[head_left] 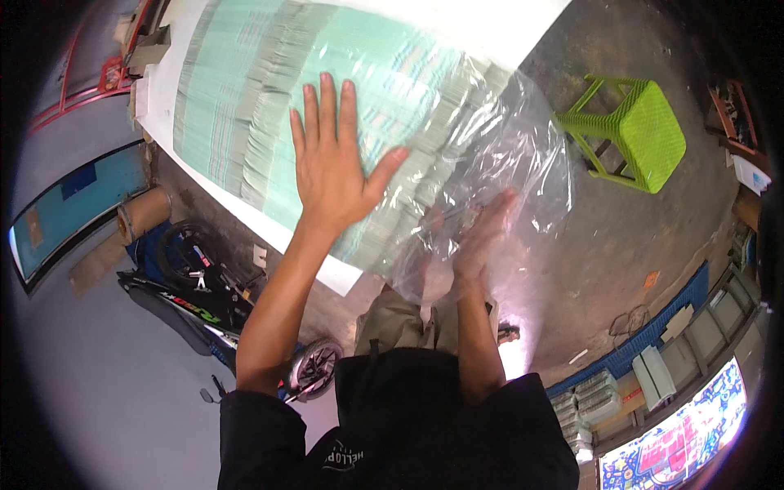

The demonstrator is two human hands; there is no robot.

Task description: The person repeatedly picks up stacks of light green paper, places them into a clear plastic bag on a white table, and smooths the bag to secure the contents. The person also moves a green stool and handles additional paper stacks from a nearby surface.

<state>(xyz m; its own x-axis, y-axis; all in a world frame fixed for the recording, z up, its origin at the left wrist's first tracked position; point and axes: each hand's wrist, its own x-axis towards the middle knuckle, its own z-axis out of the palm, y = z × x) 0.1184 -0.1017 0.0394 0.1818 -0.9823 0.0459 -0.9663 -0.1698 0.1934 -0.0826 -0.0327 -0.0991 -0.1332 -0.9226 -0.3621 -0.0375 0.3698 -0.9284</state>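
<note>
A wide mint-green and grey striped bundle (269, 106), creased along its grey bands, lies on a white tabletop (541, 24). Whether it is cloth or stacked sheets I cannot tell. A clear plastic bag (531, 155) covers much of its right part and spreads loosely past the table's right edge. My left hand (333, 175) rests palm down on the bundle, fingers spread. At the loose end of the bag is my right hand (483, 241), its fingers stretched out and seen blurred through the film. Which layer of plastic it touches is unclear.
A bright green plastic stool (649, 135) stands on the concrete floor at the right. On the left, a small black motorbike (184, 314) is near a brown cardboard roll (144, 214). Shelving (719, 318) with several wrapped packs (596, 398) lines the lower right.
</note>
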